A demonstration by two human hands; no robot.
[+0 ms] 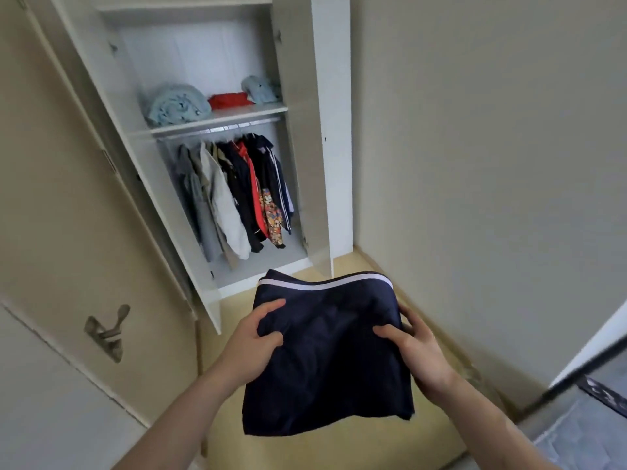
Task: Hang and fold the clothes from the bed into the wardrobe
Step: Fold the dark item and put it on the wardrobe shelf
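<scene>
A folded navy garment [325,361] with a white stripe along its far edge is held in the air in front of me. My left hand [252,340] grips its left side, thumb on top. My right hand [417,351] grips its right side the same way. Ahead stands the open white wardrobe [334,130]. On its shelf [217,118] lie a rolled light-blue blanket [176,105], a folded red item [229,100] and a light-blue bundle [259,89]. Below the shelf, several clothes [237,195] hang from the rail.
The wardrobe's left door [112,171] stands open toward me, and a beige room door with a metal handle [108,330] is at the left. A plain wall fills the right. The bed's corner [590,422] shows at the lower right. Beige floor lies between me and the wardrobe.
</scene>
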